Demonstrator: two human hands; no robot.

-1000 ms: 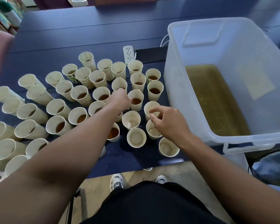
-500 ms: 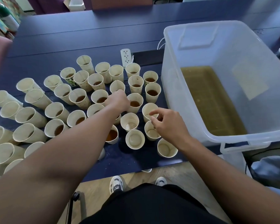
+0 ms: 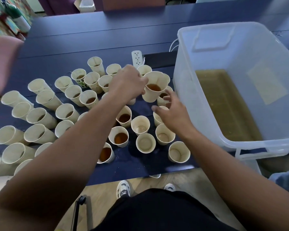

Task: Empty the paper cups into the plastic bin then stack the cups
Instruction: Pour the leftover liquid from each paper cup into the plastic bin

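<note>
My left hand [image 3: 128, 81] grips a paper cup [image 3: 153, 90] holding brown liquid, lifted above the other cups and close to the clear plastic bin [image 3: 240, 39]. The bin stands on the right and has a shallow layer of brown liquid [image 3: 223, 104] in it. My right hand [image 3: 171, 110] hovers with fingers spread, just below the lifted cup, holding nothing. Several paper cups stand on the dark blue table [image 3: 73, 45]; some hold brown liquid [image 3: 121, 137], while those nearest my right hand are empty [image 3: 145, 143].
A white power strip [image 3: 136, 57] lies behind the cups, with a black slab beside it. A pink chair back [image 3: 2, 64] shows at the far left. The table's front edge runs just above my shoes [image 3: 123, 189].
My left hand has lifted a filled cup off the table and carried it up and to the right, toward the bin. My right hand has opened its fingers and shifted right.
</note>
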